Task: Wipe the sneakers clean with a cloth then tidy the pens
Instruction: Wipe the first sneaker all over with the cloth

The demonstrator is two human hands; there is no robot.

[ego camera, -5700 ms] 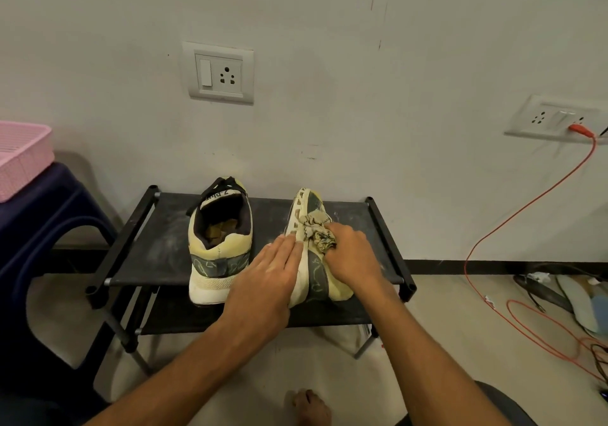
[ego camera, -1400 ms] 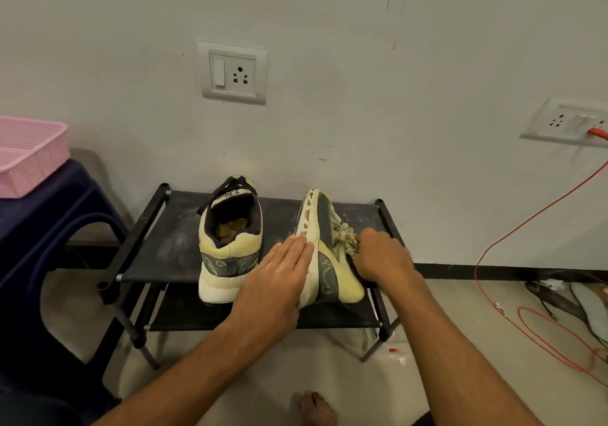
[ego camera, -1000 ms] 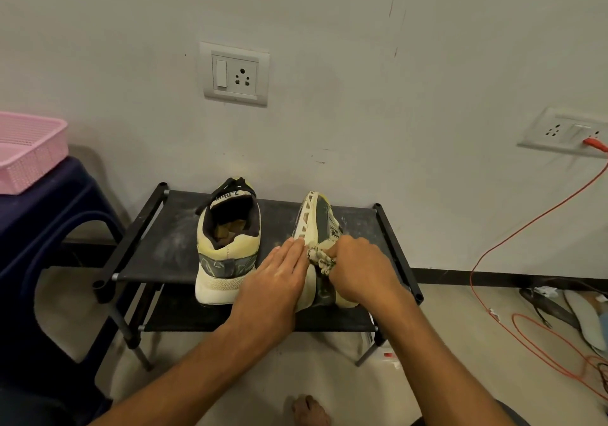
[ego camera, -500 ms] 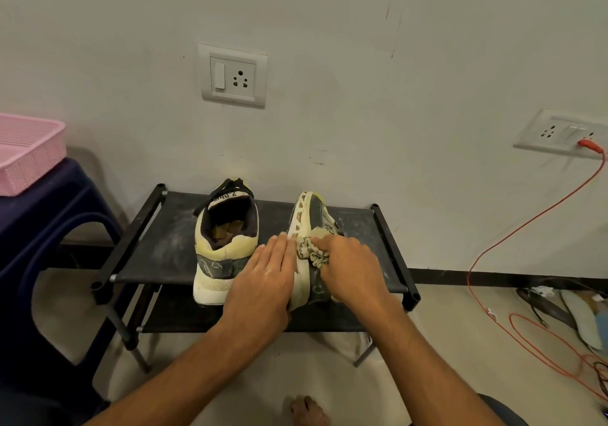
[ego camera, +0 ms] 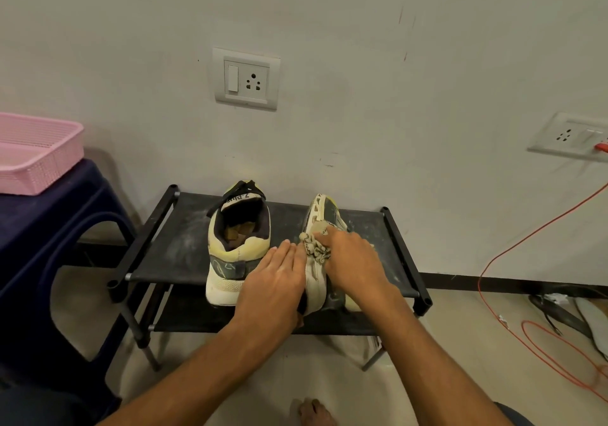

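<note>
Two pale yellow sneakers stand on a low black rack (ego camera: 171, 248). The left sneaker (ego camera: 235, 244) sits upright with its heel toward me. The right sneaker (ego camera: 324, 215) is tipped on its side, white sole facing left. My left hand (ego camera: 273, 287) presses flat with straight fingers against that sole. My right hand (ego camera: 353, 266) grips a crumpled patterned cloth (ego camera: 314, 244) and holds it against the top edge of the tipped sneaker. No pens are visible.
A pink basket (ego camera: 33, 152) rests on a dark blue plastic stool (ego camera: 49, 228) at the left. A red cable (ego camera: 513, 244) runs from a wall socket (ego camera: 572, 136) down to the floor at the right, beside dark clutter. My bare foot (ego camera: 314, 412) shows at the bottom.
My right hand swept the cloth from the right sneaker's outer side back up over its top edge toward the sole. My left hand stayed pressed against the sole.
</note>
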